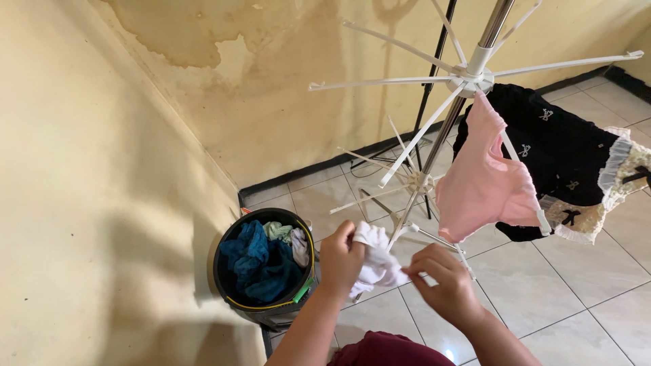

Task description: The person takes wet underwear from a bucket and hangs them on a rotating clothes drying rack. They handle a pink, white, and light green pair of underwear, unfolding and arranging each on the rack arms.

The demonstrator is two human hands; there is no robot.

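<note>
Beside the white drying rack (468, 74), below its pink garment (485, 186), both hands grip a small white cloth (376, 261): left hand (341, 256) closed round its top, right hand (444, 281) pinching its lower edge. Best pulled flat before draping over an arm. It looks crumpled, thin, damp

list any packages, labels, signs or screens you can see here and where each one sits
None in view: no package, label, sign or screen shows.
Nearest to a container: a round black laundry bucket with a yellow rim line, on the floor by the wall, holding blue and pale clothes.
The left hand and right hand both grip a small white garment that shows no tag.
</note>
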